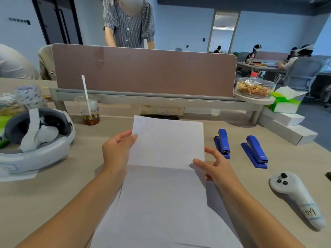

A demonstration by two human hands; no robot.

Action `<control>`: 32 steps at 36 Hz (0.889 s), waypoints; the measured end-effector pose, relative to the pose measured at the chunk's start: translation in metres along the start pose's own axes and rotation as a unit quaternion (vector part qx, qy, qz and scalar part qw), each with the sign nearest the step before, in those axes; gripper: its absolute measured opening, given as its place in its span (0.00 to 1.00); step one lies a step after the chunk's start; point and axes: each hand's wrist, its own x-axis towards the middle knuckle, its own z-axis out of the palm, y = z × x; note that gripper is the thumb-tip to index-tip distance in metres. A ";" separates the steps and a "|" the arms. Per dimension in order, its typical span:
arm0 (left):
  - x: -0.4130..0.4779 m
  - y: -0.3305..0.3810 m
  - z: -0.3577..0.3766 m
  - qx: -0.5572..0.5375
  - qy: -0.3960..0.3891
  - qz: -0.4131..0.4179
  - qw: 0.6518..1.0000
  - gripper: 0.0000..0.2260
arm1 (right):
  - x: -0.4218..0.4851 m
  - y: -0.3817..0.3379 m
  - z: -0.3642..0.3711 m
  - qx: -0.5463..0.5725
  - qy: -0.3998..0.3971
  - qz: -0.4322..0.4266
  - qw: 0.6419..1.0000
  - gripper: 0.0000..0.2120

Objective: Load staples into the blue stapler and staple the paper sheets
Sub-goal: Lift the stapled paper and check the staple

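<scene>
The paper sheets (166, 145) are between both grips: the left grip (116, 153) pinches the left edge, the right grip (215, 167) holds the right edge.

an open-plan office: a light wood desk (53, 194) with a brown partition screen (143, 70) across its far edge, two blue staplers (223, 143), swivel chairs (302, 72), and what appear to be seated workers (255, 51) at distant desks.
</scene>
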 end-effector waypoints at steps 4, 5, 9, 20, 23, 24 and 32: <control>0.004 -0.005 -0.001 0.027 0.003 -0.039 0.999 0.19 | -0.002 -0.001 0.004 -0.016 0.011 -0.039 0.999 0.34; 0.003 -0.005 -0.001 0.046 -0.022 -0.050 0.997 0.24 | -0.001 -0.001 0.003 -0.011 0.025 -0.048 0.998 0.35; -0.013 0.001 -0.001 0.078 -0.175 -0.082 0.978 0.38 | -0.001 -0.004 -0.001 0.028 0.044 -0.068 0.996 0.28; -0.028 0.004 -0.005 0.121 -0.264 -0.060 0.955 0.44 | 0.000 -0.012 -0.014 0.029 0.062 -0.074 0.995 0.09; -0.032 0.003 -0.003 0.120 -0.250 -0.053 0.959 0.30 | -0.001 -0.017 -0.022 -0.043 -0.003 -0.082 0.996 0.16; -0.034 0.005 -0.001 0.134 -0.242 -0.039 0.960 0.27 | -0.001 -0.018 -0.025 -0.100 -0.019 -0.087 0.991 0.20; -0.043 0.030 0.007 0.326 -0.147 0.188 0.915 0.06 | -0.003 -0.025 -0.039 -0.274 0.102 -0.220 0.931 0.07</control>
